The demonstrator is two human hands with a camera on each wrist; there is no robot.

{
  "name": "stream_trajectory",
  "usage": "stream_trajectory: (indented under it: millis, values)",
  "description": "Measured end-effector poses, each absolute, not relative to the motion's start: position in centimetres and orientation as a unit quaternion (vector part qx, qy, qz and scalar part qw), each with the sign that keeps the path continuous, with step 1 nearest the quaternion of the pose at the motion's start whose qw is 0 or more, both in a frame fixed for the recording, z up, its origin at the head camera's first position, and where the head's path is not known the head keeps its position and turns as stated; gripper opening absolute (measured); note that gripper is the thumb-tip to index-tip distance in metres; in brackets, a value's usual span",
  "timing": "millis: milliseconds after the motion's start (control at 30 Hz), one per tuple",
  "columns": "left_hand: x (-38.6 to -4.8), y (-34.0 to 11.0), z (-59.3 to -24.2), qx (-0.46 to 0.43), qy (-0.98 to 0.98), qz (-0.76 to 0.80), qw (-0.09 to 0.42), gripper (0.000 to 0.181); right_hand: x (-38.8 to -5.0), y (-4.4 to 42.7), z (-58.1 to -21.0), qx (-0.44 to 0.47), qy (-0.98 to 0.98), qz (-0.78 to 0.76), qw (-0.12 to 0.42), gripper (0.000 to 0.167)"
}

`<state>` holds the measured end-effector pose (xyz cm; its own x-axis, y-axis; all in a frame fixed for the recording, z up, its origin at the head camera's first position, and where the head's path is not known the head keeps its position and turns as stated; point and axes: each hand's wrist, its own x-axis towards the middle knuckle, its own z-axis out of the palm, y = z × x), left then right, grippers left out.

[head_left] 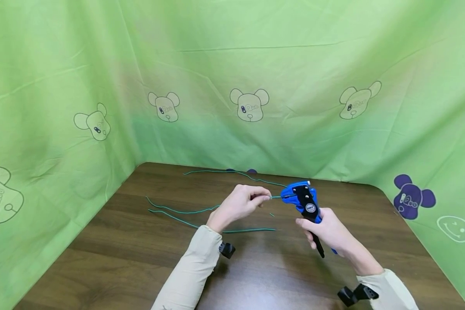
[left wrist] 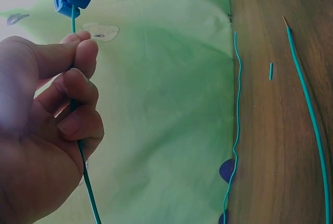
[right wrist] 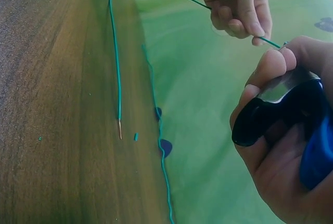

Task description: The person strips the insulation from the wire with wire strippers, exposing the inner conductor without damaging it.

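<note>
My left hand [head_left: 238,204] pinches a green wire [left wrist: 89,187] between thumb and forefinger, and the wire runs back through its curled fingers. The wire's front end enters the jaws of a blue and black wire stripper [head_left: 305,199]. Around the stripper's handles my right hand [head_left: 329,228] is wrapped, holding the tool tilted above the table. In the right wrist view the stripper's head is mostly hidden by the hand. Below the left hand lies a second green wire [head_left: 252,230]; its bare copper tip [right wrist: 120,130] shows.
Another green wire [head_left: 232,171] lies along the back edge of the brown wooden table [head_left: 112,258]. A short green offcut [left wrist: 271,71] rests near the copper tip, and a tiny green bit [right wrist: 40,139] lies farther off. Green printed cloth [head_left: 217,51] encloses the back and sides.
</note>
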<state>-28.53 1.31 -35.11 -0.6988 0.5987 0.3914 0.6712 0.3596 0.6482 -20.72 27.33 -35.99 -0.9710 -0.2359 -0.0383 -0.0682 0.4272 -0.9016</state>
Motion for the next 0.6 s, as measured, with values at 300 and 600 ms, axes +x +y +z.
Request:
stream_trajectory:
  millis: [300, 600]
  values:
    - [-28.64, 1.35, -34.95, -0.387, -0.825, -0.409, 0.048, 0.015, -20.78, 27.59, -35.77, -0.092, 0.841, -0.526, 0.081, 0.033]
    - [-28.7, 1.34, -35.06, -0.39, -0.821, -0.414, 0.046, 0.015, -20.81, 27.7, -35.49, -0.106, 0.841, -0.525, 0.082, 0.033]
